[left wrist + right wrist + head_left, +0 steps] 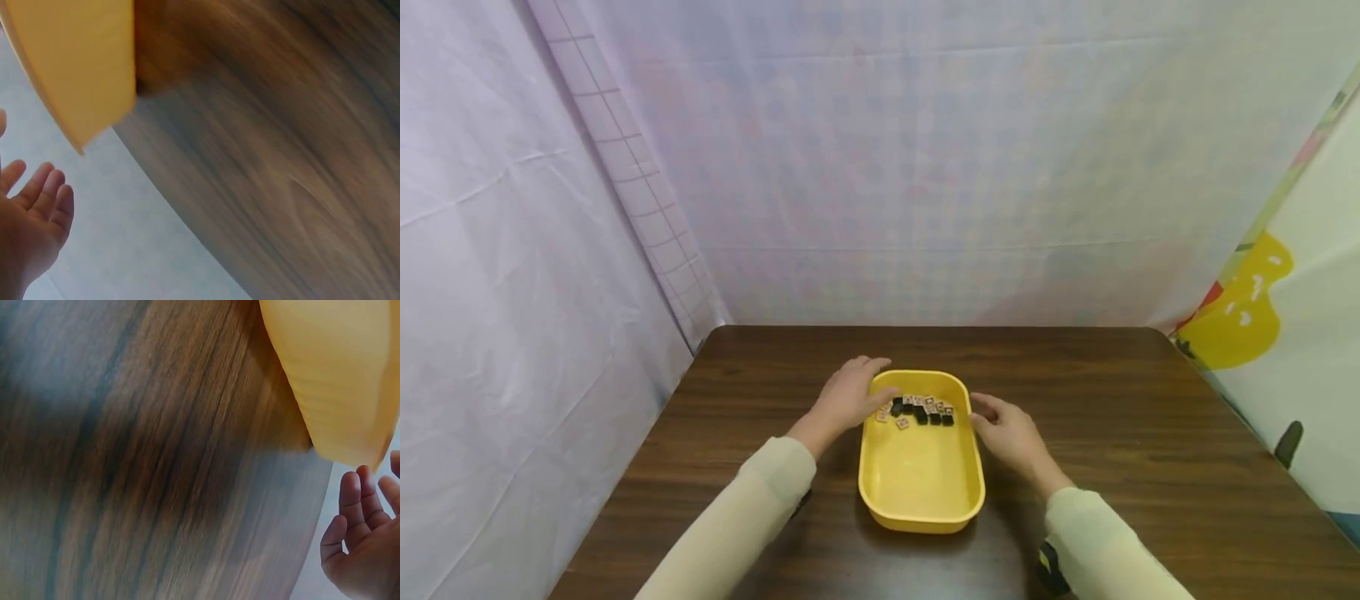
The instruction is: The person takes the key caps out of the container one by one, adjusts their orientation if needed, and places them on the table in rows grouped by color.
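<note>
A yellow plastic tub (917, 479) with rounded corners sits on the table. Small square tiles lie in a loose band near its far end. Several show pale faces with printed marks (902, 423), and others are black (921, 414). At the tub's far left corner is my left hand (848, 393), its thumb reaching over the rim; the left wrist view shows the fingers (45, 194) spread loosely and gripping nothing. My right hand (1011, 432) is beside the far right side, fingertips right at the rim. Its fingers (351, 500) are relaxed and slightly bent in the right wrist view.
The dark wood-grain table (1097, 433) extends on both sides of the tub. A pale curtain (925, 167) hangs behind its far edge, with more sheeting at left. On the right hangs a white cloth (1322, 333) with a yellow print.
</note>
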{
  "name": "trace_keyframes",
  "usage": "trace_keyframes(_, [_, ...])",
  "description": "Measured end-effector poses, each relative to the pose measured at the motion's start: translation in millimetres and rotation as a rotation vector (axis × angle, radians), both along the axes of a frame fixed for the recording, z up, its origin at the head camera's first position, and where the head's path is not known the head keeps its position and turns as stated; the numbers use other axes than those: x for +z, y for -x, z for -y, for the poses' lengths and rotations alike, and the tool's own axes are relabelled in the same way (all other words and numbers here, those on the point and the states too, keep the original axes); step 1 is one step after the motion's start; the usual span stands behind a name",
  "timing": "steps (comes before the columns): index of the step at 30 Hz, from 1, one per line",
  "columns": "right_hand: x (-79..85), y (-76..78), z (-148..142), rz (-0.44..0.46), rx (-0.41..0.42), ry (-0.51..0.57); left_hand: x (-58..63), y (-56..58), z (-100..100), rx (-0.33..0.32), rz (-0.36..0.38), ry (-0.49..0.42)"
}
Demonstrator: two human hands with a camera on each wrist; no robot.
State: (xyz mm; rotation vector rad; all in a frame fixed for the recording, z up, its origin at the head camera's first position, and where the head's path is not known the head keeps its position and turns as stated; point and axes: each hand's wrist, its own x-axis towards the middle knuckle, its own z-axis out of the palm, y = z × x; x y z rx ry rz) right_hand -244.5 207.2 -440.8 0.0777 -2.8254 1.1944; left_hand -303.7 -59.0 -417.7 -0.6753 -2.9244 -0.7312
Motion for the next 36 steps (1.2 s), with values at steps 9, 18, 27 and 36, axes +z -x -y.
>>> trace_keyframes(9, [-3.4,0.8,7,0.002,-0.007,0.036,-3.9,-1.3,-30,-0.077,0.08,0.038])
trace_keyframes(18, [-5.1,-1.8,9,-0.007,-0.029,0.06,-16.4,4.8,-46,-0.162,0.017,0.154])
trace_keyframes(27, [-6.3,-2.1,11,0.008,-0.067,0.086,-24.7,8.9,-55,-0.185,0.0,0.235])
trace_keyframes(36, [-5.3,-2.9,15,0.025,-0.082,0.117,-27.9,13.8,-66,-0.137,0.02,0.318])
